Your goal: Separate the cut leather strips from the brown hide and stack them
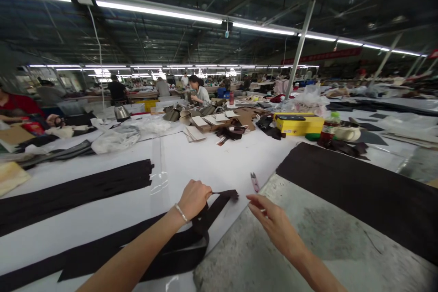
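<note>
My left hand (193, 198), with a bracelet at the wrist, is closed on the end of a dark fabric strip (219, 207) and lifts it a little. The strip folds back on itself and runs down to more dark strips (112, 242) lying on the white table (191, 159). To the right, my right hand (268, 216) is held with fingers apart and nothing visible in it. Just beyond its fingertips lies a pair of pink thread snips (254, 182), apart from the hand.
Long dark strips (75, 189) lie at left, and a wide dark cloth (359, 187) at right. Farther back are a yellow box (299, 124), a bottle of dark liquid (327, 131), a pale mug (347, 131), card pieces (214, 121) and plastic bags (116, 139). Several people work beyond.
</note>
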Demonstrator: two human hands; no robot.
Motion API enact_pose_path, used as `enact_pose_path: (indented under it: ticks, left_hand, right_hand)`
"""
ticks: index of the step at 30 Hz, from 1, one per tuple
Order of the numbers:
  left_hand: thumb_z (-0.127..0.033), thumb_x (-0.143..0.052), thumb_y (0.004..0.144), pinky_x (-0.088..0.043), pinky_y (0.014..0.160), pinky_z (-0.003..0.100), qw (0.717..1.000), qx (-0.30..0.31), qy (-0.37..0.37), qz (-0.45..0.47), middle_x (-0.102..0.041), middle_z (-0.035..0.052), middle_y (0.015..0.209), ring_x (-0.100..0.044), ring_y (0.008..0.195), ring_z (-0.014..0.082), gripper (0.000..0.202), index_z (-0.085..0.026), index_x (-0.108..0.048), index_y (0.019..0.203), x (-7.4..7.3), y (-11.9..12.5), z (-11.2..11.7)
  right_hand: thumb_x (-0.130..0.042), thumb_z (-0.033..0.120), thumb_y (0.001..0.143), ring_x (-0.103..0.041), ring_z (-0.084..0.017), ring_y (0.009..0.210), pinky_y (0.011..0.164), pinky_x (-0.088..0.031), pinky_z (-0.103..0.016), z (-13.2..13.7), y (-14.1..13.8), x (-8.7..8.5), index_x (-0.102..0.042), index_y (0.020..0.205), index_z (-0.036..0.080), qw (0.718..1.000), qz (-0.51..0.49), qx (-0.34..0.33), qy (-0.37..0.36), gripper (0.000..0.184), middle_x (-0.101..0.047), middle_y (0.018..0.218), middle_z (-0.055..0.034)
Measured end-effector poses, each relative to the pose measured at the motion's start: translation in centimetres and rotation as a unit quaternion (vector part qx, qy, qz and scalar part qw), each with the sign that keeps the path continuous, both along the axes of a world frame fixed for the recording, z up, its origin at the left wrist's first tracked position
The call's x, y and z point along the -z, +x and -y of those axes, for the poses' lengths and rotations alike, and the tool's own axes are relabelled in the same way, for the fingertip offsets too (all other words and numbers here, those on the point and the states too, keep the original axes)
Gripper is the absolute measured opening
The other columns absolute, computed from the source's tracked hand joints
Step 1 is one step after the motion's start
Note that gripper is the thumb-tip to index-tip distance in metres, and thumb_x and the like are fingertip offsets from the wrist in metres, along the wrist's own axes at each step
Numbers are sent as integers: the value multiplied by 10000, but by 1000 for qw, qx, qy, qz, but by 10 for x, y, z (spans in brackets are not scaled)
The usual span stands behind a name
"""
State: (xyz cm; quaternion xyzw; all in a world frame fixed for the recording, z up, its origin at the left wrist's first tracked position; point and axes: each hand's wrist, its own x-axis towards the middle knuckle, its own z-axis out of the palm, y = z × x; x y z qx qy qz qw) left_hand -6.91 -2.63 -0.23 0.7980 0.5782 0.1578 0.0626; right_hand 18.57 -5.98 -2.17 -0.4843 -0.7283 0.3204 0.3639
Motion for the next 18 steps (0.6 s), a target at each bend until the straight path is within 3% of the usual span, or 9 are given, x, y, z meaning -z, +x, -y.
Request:
enact_pose_path:
  ticks: [2,4,6,8,12,15,18]
  left_hand:
    - [-275,-434,850,-371,700,279,999,8,-16,49,-641,45,680,-566,715,173,288,-180,-651,686,-4,0,-3]
    - [-314,-458,841,-404,689,263,980,45,-93,172,-656,38,721,-586,719,162,258,-170,-645,735,-12,3,-3]
    - [-352,-482,827,-441,684,268,919,103,-215,315,-658,42,730,-607,705,163,254,-149,-617,755,-21,11,1]
    - [-376,-521,801,-468,656,286,852,142,-319,391,-649,43,702,-620,665,172,246,-140,-581,758,-30,21,6]
    - [-391,-614,743,-452,543,263,798,176,-405,409,-606,6,622,-572,512,138,252,-149,-548,761,-40,42,15]
    - [-393,-660,723,-438,510,243,759,200,-455,420,-606,-4,628,-542,464,114,282,-153,-571,840,-44,52,18]
    - [-364,-674,723,-444,503,236,722,222,-503,421,-597,-12,571,-532,438,108,264,-151,-588,851,-47,61,20]
  right_hand:
    - [-385,523,889,-528,-233,979,861,-431,-387,-5,-5,1,-575,1154,200,1000,9,7,22,459,-573,1099,-65]
    - [-421,529,882,-457,-250,1112,952,-376,-420,-8,-8,-4,-501,1272,216,998,9,20,56,507,-483,1254,-70]
    - [-493,552,863,-358,-260,1221,1021,-308,-444,-9,-10,-13,-385,1377,242,998,-22,21,56,610,-373,1366,-63]
    - [-573,587,824,-350,-263,1232,1023,-315,-442,-9,-10,-26,-326,1406,238,995,-95,3,-17,722,-376,1364,-75]
    - [-625,629,791,-428,-258,1164,889,-454,-394,-6,-4,-40,-362,1355,230,943,-261,-11,-207,739,-440,1309,-84]
    - [-642,592,807,-471,-254,1101,800,-494,-356,0,5,-39,-480,1235,238,902,-333,-31,-272,579,-486,1253,-77]
    - [-722,511,768,-552,-205,882,700,-500,-280,8,13,-36,-596,990,172,873,-381,-86,-293,425,-587,1012,-79]
